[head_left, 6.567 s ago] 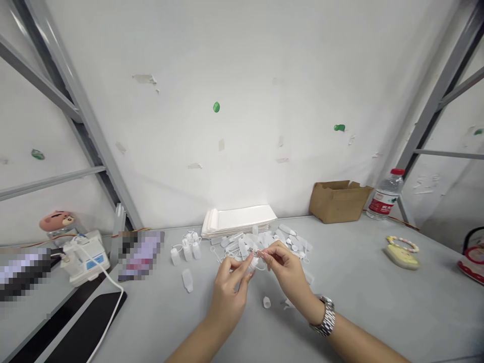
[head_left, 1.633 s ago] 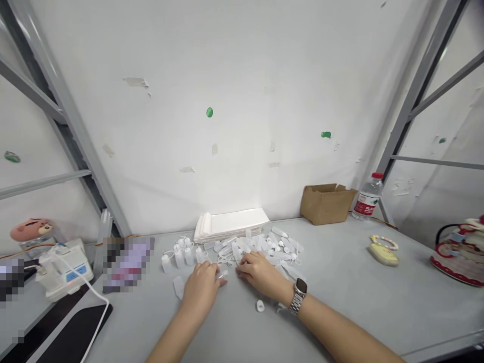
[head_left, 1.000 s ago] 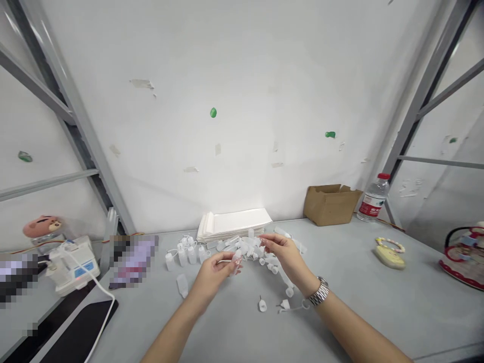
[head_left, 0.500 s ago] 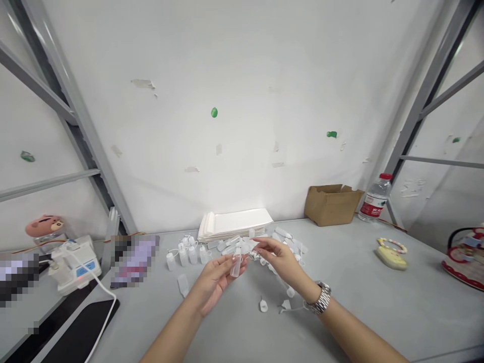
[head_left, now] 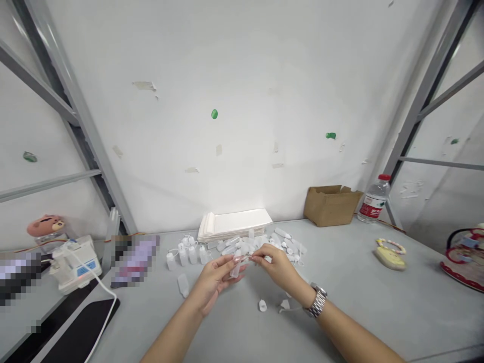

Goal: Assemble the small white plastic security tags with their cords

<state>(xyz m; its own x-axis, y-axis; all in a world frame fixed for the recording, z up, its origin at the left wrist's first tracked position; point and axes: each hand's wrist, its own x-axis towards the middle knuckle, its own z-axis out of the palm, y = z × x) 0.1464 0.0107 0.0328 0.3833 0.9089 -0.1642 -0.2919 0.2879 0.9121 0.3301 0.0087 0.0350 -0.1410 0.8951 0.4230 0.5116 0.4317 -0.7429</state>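
My left hand (head_left: 214,283) is closed around a small translucent dropper bottle (head_left: 235,271), its lower end pointing down past the fingers. Close by its top, my right hand (head_left: 279,265) pinches a thin white piece that looks like a cap strap; the fingertips partly cover it. Behind both hands lies a loose heap of similar bottles and caps (head_left: 283,241). To the left stand several capped dropper bottles (head_left: 183,254) in a cluster. One bottle without a cap (head_left: 183,285) lies flat nearer to me. A loose white cap (head_left: 262,305) and another cap with a strap (head_left: 285,304) lie below my right hand.
A stack of white sheets (head_left: 238,222) rests against the wall. At the back right are a cardboard box (head_left: 333,207) and a water bottle (head_left: 373,200). A yellow case (head_left: 390,258) lies right. On the left are a phone (head_left: 134,262), a white device (head_left: 75,264) and a cable.
My right hand has moved from the heap down and left to the top of the bottle in my left hand. The left hand has stayed nearly in place.
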